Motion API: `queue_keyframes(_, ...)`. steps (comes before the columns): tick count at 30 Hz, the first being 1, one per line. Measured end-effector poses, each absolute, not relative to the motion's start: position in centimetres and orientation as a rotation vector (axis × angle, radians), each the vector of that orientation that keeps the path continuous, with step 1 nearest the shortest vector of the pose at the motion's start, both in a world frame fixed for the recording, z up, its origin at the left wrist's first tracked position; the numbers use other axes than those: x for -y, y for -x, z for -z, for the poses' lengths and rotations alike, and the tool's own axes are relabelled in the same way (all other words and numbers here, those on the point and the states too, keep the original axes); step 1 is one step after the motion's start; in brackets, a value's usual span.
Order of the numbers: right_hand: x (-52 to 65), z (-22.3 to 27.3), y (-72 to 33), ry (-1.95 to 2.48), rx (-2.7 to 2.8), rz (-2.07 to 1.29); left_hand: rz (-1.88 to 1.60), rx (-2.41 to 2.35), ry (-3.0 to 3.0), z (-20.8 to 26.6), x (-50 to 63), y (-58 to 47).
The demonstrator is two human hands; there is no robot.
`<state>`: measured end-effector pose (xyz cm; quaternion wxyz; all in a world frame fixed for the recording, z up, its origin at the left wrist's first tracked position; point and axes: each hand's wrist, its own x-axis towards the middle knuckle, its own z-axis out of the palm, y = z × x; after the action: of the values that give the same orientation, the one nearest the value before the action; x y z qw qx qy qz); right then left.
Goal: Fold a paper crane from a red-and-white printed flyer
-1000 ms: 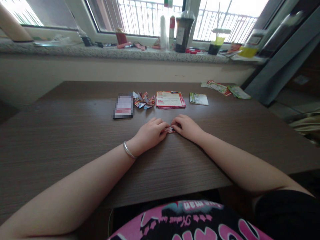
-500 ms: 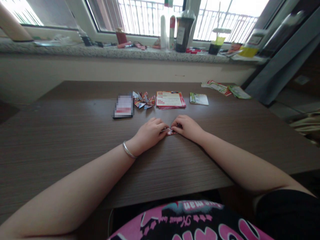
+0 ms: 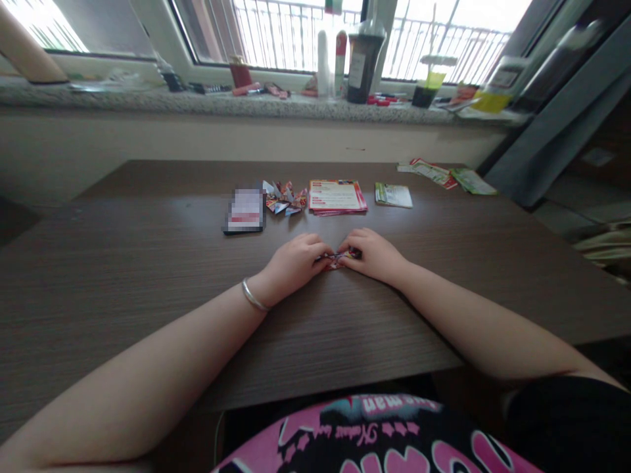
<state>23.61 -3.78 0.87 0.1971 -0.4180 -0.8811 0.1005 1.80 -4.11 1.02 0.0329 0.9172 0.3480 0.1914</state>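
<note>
Between my fingertips, close to the table top, is a small piece of red and white patterned paper. My left hand is closed on its left end, thumb and fingers pinched together. On the right end my right hand pinches the paper too. The fingers cover much of it, so its full shape is hidden. Just beyond my hands lie folded paper pieces in similar colours, and beside them a stack of printed sheets with red edges.
A phone-like dark-edged object with a blurred face lies left of the folded pieces. Small green and white sheets are at the right, with more leaflets at the far corner. Bottles and a dark cup line the windowsill.
My right fingers have shifted slightly on the paper, and more of its patterned surface shows beneath them. A dark edge now runs along its top. The left hand has hardly moved.
</note>
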Motion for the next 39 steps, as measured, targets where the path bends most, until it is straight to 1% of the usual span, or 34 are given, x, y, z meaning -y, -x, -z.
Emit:
queue_keyframes(8,4.4,-1.4,-23.9,1.267,2.448,-0.177,-0.607,-1.062,-2.816,-1.2,4.3,-1.7)
queue_keyframes(15,5.0,-1.7,-23.2,1.235,2.521,-0.069,-0.620,-1.086,-2.860,-1.2,4.5,-1.8)
queue_keyframes(20,5.2,-1.5,-22.9,1.190,2.549,-0.045,-0.561,-1.025,-2.948,-1.3,4.5,-1.9)
queue_keyframes(34,5.1,-2.2,-23.4,1.180,2.668,0.054,-0.468,-1.128,-3.024,-2.0,4.7,-1.8)
queue_keyframes(39,5.1,-2.2,-23.4,1.187,2.715,0.136,-0.429,-1.159,-3.033,-2.0,4.7,-1.8)
